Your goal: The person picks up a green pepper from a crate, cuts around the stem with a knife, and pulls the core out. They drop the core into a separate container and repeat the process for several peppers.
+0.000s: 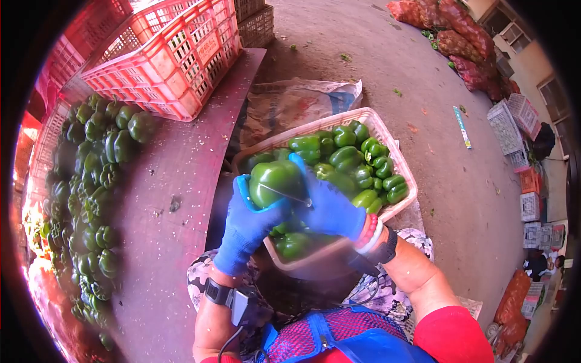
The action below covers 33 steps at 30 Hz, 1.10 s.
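My left hand (249, 221), in a blue glove, is wrapped round a large green bell pepper (275, 181) above the crate in front of me. My right hand (333, 206), gloved the same way, is at the pepper's right side, fingers bent inward. A thin metal tool (290, 196) runs from the right fingers across the front of the pepper; its exact kind is too small to tell. Below both hands, a pale plastic crate (404, 175) holds several green bell peppers (347, 158).
On the left, a long board (169, 199) bears a heap of green peppers (91, 181) and a red-and-white plastic crate (175, 66). A worn sack (290, 109) lies behind the pepper crate. Filled red mesh sacks (463, 42) and stacked crates (505, 127) line the right.
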### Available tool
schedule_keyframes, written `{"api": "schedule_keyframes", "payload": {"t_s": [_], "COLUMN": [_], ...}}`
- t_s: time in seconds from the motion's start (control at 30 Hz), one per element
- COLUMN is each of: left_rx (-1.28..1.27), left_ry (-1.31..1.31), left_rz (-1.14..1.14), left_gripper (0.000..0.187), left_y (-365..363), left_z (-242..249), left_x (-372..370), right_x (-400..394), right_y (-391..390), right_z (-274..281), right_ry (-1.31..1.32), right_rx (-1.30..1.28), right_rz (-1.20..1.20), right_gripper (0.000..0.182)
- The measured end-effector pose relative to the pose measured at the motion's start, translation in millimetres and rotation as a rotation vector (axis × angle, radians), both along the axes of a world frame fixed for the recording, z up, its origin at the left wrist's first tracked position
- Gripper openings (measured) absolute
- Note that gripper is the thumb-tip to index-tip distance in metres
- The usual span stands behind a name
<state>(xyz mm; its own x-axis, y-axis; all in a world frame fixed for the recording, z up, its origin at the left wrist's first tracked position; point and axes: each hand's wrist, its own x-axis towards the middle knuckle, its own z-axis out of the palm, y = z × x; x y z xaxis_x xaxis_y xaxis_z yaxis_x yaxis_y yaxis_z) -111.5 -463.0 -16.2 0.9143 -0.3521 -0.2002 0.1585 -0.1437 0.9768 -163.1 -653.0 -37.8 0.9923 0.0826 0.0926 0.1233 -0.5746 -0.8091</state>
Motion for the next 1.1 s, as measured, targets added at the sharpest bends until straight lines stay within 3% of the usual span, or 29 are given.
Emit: {"api": "schedule_keyframes", "payload": {"t_s": [0.03, 0.13, 0.23, 0.3, 0.37, 0.43, 0.57, 0.6, 0.7, 0.77, 0.83, 0.93, 1.0, 1.07, 1.1], "left_rx": [0.07, -0.147, -0.602, -0.62, -0.517, -0.399, -0.119, -0.124, -0.234, -0.316, -0.39, -0.5, -0.568, -0.641, -0.772], "left_ry": [-0.067, 0.147, 0.285, 0.375, 0.277, 0.239, 0.205, 0.219, 0.271, 0.344, 0.393, 0.447, 0.474, 0.475, 0.529], "left_rz": [0.001, 0.009, -0.06, -0.125, 0.005, -0.049, -0.247, -0.241, -0.249, -0.264, -0.299, -0.404, -0.418, -0.394, -0.395], "left_gripper": [0.061, 0.058, 0.055, 0.05, 0.048, 0.048, 0.062, 0.067, 0.061, 0.065, 0.068, 0.079, 0.083, 0.086, 0.086], "left_y": [-1.4, -1.7, 14.3, 38.9, 43.3, 35.5, 10.5, 6.7, 3.8, 4.9, 5.3, 12.9, 15.8, 13.9, 14.4], "left_z": [1.9, 11.8, 10.7, 16.2, 18.7, 21.2, 9.6, 7.5, 13.6, 14.4, 13.1, 8.3, -0.1, -3.3, -4.9], "left_x": [-0.9, -0.2, 5.8, 14.7, 14.7, 9.0, -6.6, -6.1, -7.2, -3.8, 0.3, 4.6, 9.1, 6.4, 5.7], "right_x": [1.1, 2.7, 3.7, 0.0, -4.9, -5.2, -3.3, -1.9, 3.1, 3.0, -2.2, -9.3, -17.8, -21.2, -20.9], "right_y": [0.5, -1.6, -12.0, -25.8, -28.6, -24.6, -11.8, -16.1, -23.5, -23.2, -19.9, -33.3, -31.7, -37.6, -37.7], "right_z": [-4.4, -11.9, -14.6, -26.1, -28.5, -11.0, 9.0, 12.9, 21.0, 23.8, 29.2, 7.5, 1.3, -2.1, 3.1], "right_ry": [-0.009, 0.042, 0.22, 0.314, 0.241, 0.123, 0.039, 0.135, 0.098, 0.085, 0.184, 0.467, 0.497, 0.5, 0.447], "right_rx": [-0.016, -0.144, -0.221, -0.238, -0.054, 0.211, 0.613, 0.634, 0.556, 0.601, 0.901, 1.264, 1.423, 1.407, 1.465], "right_rz": [-0.006, -0.049, -0.083, -0.062, -0.038, -0.01, 0.202, 0.19, 0.217, 0.177, 0.128, 0.127, 0.016, -0.064, 0.005], "right_gripper": [0.085, 0.093, 0.09, 0.086, 0.071, 0.065, 0.073, 0.075, 0.073, 0.094, 0.1, 0.061, 0.059, 0.064, 0.066]}}
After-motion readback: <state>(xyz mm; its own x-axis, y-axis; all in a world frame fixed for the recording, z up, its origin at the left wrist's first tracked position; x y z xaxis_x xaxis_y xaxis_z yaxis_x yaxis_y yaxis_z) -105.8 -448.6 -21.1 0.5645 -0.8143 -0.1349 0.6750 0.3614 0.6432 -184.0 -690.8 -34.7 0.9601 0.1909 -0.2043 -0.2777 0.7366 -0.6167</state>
